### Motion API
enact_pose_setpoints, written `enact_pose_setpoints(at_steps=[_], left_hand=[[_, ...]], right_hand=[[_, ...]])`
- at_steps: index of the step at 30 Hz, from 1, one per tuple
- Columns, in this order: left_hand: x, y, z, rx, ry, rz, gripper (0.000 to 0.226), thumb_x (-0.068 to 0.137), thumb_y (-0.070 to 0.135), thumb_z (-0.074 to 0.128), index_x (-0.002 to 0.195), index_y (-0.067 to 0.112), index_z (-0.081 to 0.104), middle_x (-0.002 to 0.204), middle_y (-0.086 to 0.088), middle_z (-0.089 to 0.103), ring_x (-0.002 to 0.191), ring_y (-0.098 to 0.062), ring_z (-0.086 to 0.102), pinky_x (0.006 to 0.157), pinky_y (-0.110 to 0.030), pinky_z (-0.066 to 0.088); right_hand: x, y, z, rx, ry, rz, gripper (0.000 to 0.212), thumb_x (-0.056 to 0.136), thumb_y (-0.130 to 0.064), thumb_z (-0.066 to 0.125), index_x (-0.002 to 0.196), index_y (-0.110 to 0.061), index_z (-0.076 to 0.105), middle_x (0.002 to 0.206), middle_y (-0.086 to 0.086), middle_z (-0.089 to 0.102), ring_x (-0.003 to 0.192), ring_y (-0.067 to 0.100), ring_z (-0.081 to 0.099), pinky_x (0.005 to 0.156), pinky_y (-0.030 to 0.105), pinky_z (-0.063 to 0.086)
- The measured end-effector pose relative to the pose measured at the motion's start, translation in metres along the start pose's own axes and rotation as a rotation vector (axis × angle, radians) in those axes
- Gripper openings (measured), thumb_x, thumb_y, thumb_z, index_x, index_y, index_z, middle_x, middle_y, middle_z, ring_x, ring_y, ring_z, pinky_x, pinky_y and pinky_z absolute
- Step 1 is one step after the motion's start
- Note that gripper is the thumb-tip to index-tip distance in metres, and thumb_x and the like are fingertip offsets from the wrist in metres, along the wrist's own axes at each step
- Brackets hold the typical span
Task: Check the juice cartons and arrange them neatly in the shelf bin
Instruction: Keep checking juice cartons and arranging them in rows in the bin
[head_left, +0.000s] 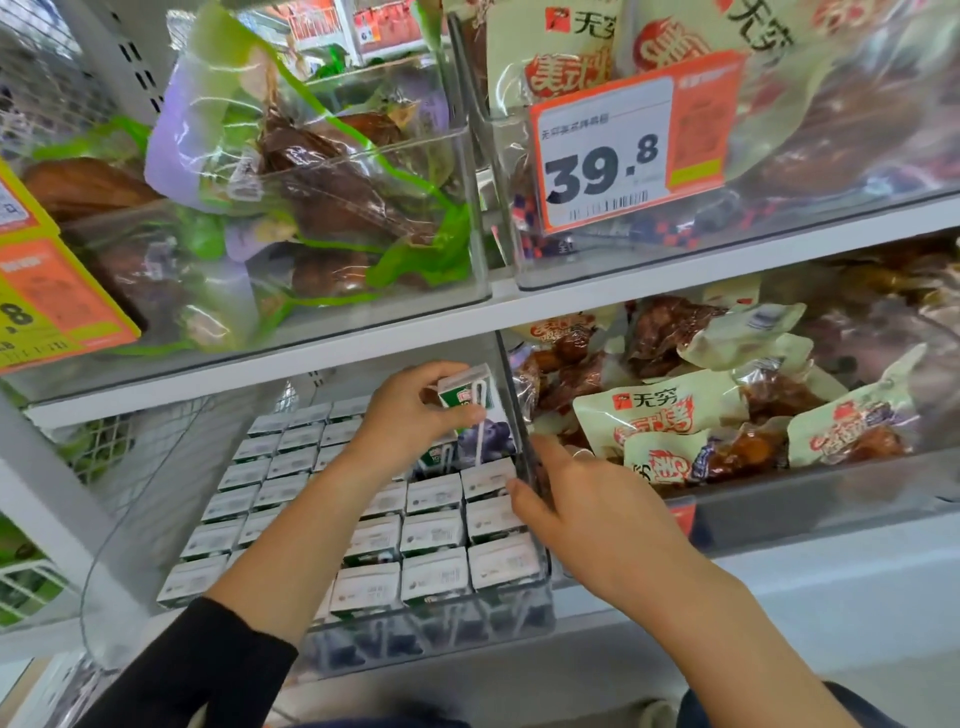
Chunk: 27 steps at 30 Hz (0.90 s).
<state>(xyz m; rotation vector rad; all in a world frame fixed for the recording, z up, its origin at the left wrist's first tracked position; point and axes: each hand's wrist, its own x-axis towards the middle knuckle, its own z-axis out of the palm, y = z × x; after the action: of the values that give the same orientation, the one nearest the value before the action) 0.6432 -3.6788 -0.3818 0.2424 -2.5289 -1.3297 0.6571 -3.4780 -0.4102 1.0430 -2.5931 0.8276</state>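
Note:
A clear plastic shelf bin (363, 642) on the lower shelf holds several rows of small juice cartons (434, 535), white tops up, green and purple sides. My left hand (410, 415) grips one carton (470, 402) with a straw on its side, lifted and tilted above the back right corner of the bin. My right hand (587, 514) rests at the bin's right wall, with the thumb against a carton (488, 480) in the right column and the index finger stretched along the divider. Its other fingers are hidden behind the hand.
Right of the bin, another clear bin (810, 499) holds cream snack packets (670, 410). The shelf above carries bagged dried foods (311, 171) and an orange 39.8 price tag (634, 145). A wire mesh panel (135, 447) stands left of the carton bin.

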Motion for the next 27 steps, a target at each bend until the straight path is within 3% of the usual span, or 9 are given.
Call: enact_pose_setpoints(at_steps=[2, 5, 7, 10, 14, 17, 21, 24, 27], left_hand=[[-0.001, 0.003, 0.002, 0.093, 0.020, 0.049, 0.045, 0.071, 0.014, 0.083, 0.106, 0.034, 0.062, 0.105, 0.001, 0.064, 0.093, -0.015, 0.062, 0.080, -0.018, 0.049], [-0.001, 0.004, 0.004, 0.174, 0.041, 0.122, 0.049, 0.068, 0.015, 0.085, 0.104, 0.037, 0.061, 0.098, 0.009, 0.056, 0.086, -0.002, 0.056, 0.068, -0.001, 0.040], [-0.003, 0.003, 0.005, 0.200, 0.054, 0.115, 0.050, 0.068, 0.016, 0.085, 0.110, 0.033, 0.063, 0.101, 0.007, 0.058, 0.089, -0.006, 0.057, 0.072, -0.003, 0.041], [-0.010, -0.001, 0.010, 0.232, -0.025, 0.045, 0.050, 0.070, 0.018, 0.085, 0.116, 0.022, 0.067, 0.112, 0.000, 0.063, 0.099, -0.014, 0.061, 0.090, -0.024, 0.049], [-0.022, -0.011, 0.019, 0.326, -0.090, 0.021, 0.027, 0.083, 0.025, 0.075, 0.110, 0.025, 0.071, 0.107, 0.011, 0.066, 0.090, 0.002, 0.060, 0.077, -0.005, 0.043], [-0.023, -0.014, 0.018, 0.346, -0.053, 0.018, 0.019, 0.090, 0.020, 0.066, 0.109, 0.023, 0.072, 0.114, 0.007, 0.068, 0.103, -0.009, 0.063, 0.088, -0.016, 0.045], [-0.029, -0.015, 0.007, 0.432, -0.090, 0.067, 0.017, 0.090, 0.017, 0.066, 0.105, 0.024, 0.070, 0.112, 0.008, 0.058, 0.098, -0.008, 0.061, 0.089, -0.019, 0.046], [-0.031, -0.010, -0.005, 0.488, -0.233, 0.064, 0.013, 0.085, 0.027, 0.072, 0.098, 0.029, 0.069, 0.098, 0.014, 0.063, 0.090, -0.005, 0.061, 0.080, -0.016, 0.048], [-0.032, 0.002, -0.007, 0.655, -0.410, 0.050, 0.030, 0.084, 0.037, 0.071, 0.111, 0.027, 0.064, 0.101, 0.014, 0.063, 0.091, -0.003, 0.057, 0.079, -0.017, 0.047]], right_hand=[[0.000, 0.000, 0.000, 0.000, 0.005, 0.002, 0.040, 0.097, -0.046, 0.036, 0.128, -0.022, 0.040, 0.095, 0.006, 0.063, 0.086, 0.025, 0.062, 0.058, 0.029, 0.032], [0.000, 0.001, 0.001, 0.004, 0.007, -0.002, 0.040, 0.097, -0.046, 0.036, 0.129, -0.022, 0.039, 0.097, 0.007, 0.063, 0.087, 0.026, 0.062, 0.058, 0.029, 0.033], [0.000, 0.001, 0.002, 0.008, 0.010, -0.003, 0.042, 0.097, -0.046, 0.036, 0.131, -0.022, 0.038, 0.098, 0.007, 0.063, 0.087, 0.026, 0.062, 0.059, 0.030, 0.035], [0.000, 0.002, 0.004, 0.002, 0.012, 0.000, 0.042, 0.096, -0.046, 0.035, 0.131, -0.022, 0.039, 0.102, 0.007, 0.063, 0.089, 0.026, 0.062, 0.060, 0.030, 0.036], [0.001, 0.002, 0.006, -0.004, 0.000, 0.005, 0.043, 0.096, -0.047, 0.035, 0.131, -0.021, 0.040, 0.103, 0.008, 0.063, 0.090, 0.026, 0.062, 0.060, 0.029, 0.037], [0.001, 0.003, 0.006, -0.012, 0.004, 0.010, 0.044, 0.096, -0.048, 0.035, 0.131, -0.021, 0.040, 0.104, 0.007, 0.062, 0.089, 0.026, 0.062, 0.060, 0.030, 0.037], [0.000, 0.002, 0.005, 0.003, 0.007, 0.003, 0.043, 0.096, -0.048, 0.034, 0.130, -0.022, 0.040, 0.103, 0.006, 0.062, 0.089, 0.024, 0.062, 0.062, 0.030, 0.040], [0.001, 0.002, 0.006, -0.013, 0.005, 0.008, 0.043, 0.096, -0.048, 0.035, 0.129, -0.022, 0.041, 0.102, 0.006, 0.062, 0.089, 0.024, 0.062, 0.062, 0.030, 0.040], [0.001, 0.003, 0.007, -0.028, 0.020, 0.012, 0.043, 0.096, -0.048, 0.035, 0.129, -0.022, 0.041, 0.102, 0.005, 0.062, 0.089, 0.024, 0.063, 0.059, 0.028, 0.037]])
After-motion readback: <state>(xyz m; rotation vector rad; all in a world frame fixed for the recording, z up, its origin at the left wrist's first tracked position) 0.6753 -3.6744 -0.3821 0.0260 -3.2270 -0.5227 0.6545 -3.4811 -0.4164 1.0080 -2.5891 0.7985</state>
